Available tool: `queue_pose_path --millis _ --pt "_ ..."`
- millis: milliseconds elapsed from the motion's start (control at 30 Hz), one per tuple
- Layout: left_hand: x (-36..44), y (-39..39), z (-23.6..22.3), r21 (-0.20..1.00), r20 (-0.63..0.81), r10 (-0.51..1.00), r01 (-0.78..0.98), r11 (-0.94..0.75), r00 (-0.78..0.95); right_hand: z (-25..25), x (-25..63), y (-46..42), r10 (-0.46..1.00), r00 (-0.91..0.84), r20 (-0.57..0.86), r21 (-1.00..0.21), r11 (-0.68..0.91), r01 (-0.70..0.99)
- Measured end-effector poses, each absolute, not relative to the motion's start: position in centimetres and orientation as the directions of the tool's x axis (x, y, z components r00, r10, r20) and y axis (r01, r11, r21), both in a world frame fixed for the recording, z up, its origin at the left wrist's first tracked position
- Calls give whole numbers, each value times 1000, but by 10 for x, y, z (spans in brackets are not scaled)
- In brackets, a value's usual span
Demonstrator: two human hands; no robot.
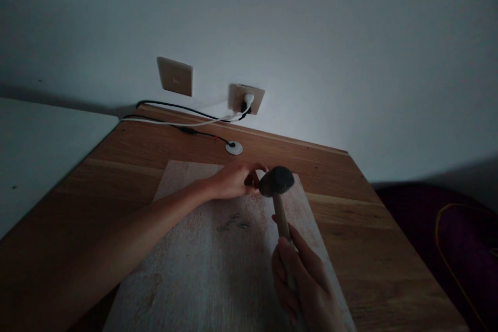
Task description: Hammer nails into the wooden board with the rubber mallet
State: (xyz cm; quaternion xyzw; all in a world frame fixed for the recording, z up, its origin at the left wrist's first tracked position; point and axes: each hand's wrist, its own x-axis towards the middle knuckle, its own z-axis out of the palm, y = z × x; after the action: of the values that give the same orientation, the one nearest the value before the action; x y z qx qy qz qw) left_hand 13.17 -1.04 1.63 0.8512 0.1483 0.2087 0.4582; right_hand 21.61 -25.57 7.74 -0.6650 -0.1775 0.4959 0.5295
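My right hand is wrapped round the wooden handle of a mallet with a dark, rounded head. The mallet's head is raised over the far part of a pale, worn wooden board. Beyond it, my left hand reaches in from the left, thumb and fingers curled together in a pinch near the board's far edge. The mallet head partly covers those fingertips, so whatever they hold is hidden. Several small metal nails lie loose on the board, nearer to me than my left hand.
The board rests on a wooden table against a white wall. A wall socket holds plugs, and cables run left across the table's back. A round cable outlet sits behind the board. Dark purple fabric is at right.
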Motion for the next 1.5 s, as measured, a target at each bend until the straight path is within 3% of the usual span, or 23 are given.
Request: queue_pose_path --millis 867,1133,1500 --pt "131 -11 17 846 216 444 60 -529 870 79 215 -257 748 447 -490 -870 -388 -305" --pt "131 -11 15 836 238 459 60 -545 856 77 213 -253 738 462 -492 -870 -430 -241" --pt "131 -10 16 833 230 443 60 -550 867 69 222 -287 645 540 -541 -839 -450 -304"
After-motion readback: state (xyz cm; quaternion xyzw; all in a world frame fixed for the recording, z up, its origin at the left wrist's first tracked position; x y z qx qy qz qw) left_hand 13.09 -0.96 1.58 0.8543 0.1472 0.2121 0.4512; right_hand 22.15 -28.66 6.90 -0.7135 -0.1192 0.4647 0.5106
